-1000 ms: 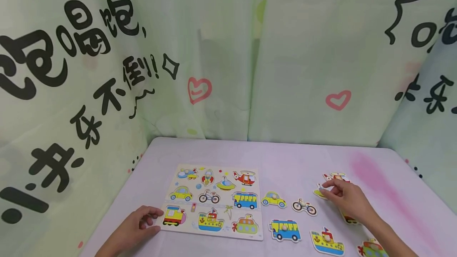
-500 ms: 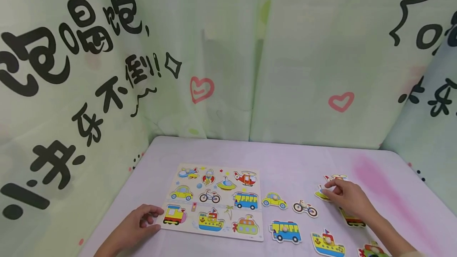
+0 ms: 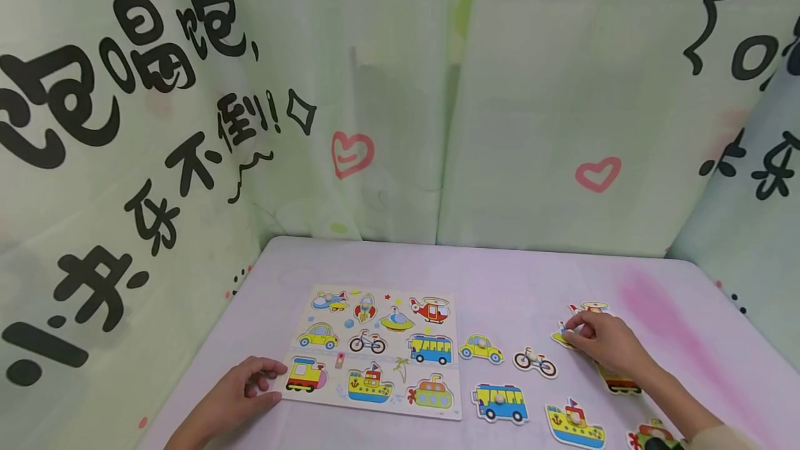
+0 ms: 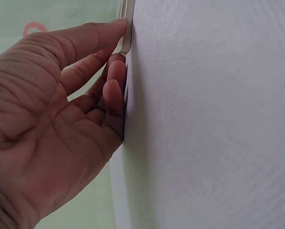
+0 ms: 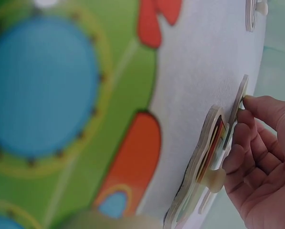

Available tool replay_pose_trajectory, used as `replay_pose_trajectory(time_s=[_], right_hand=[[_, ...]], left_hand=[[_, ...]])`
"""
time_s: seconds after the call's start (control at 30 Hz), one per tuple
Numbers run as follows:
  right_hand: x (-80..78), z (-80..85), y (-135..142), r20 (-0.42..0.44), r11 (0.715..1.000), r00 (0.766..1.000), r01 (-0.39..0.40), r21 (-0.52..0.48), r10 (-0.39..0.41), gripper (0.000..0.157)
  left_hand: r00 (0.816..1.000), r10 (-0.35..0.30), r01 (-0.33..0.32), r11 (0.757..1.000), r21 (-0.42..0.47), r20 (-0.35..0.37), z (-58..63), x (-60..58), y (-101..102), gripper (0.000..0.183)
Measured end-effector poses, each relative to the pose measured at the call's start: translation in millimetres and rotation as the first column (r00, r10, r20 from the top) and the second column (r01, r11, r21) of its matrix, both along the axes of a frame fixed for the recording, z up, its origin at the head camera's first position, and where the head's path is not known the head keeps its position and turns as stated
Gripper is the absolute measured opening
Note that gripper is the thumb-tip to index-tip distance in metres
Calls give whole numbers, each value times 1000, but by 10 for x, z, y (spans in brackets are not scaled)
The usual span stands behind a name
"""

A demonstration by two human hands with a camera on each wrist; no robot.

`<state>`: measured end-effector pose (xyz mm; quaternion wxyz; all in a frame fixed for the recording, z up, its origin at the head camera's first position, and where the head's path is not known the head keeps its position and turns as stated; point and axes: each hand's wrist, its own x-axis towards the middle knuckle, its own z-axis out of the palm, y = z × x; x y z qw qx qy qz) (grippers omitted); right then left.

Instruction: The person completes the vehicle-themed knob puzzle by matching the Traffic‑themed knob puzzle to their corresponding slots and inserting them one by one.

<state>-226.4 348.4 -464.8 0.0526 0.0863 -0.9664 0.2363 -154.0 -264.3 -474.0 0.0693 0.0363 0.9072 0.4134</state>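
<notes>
At the left edge of the picture puzzle board, my left hand grips the near corner between thumb and fingers. In the left wrist view the thumb lies against the board's edge, with the other fingers curled by the tabletop. My right hand pinches the flying saucer piece, partly covered by the fingers. The right wrist view has that thin piece tilted at the fingertips. Helicopter piece and train piece lie partly hidden around this hand.
Between board and right hand lie a yellow car piece, a bicycle piece, a blue bus piece and a ship piece. A submarine piece sits under the right forearm. Printed curtains enclose the table.
The right fingers have closed in on the flying saucer piece, covering more of it. The left hand stays at the board, and the view has shifted slightly.
</notes>
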Motion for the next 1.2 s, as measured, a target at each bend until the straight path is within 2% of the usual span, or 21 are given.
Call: replay_pose_trajectory(time_s=[0.4, 0.67, 0.93, 1.2], right_hand=[[42, 42, -5, -16, 1000, 1000, 19, -2, -19, 14], [179, 61, -19, -26, 996, 997, 70, -58, -72, 19], [311, 171, -126, -34, 988, 992, 120, -94, -124, 26], [417, 286, -260, -20, 981, 991, 127, -148, -131, 29]], left_hand=[[1000, 30, -30, 1000, 5, 10, 21, -5, 22, 38], [1000, 8, -8, 1000, 18, 2, 26, -6, 16, 38], [999, 34, -35, 999, 12, 17, 20, -12, 28, 38], [999, 42, -43, 999, 11, 19, -9, -1, 27, 38]])
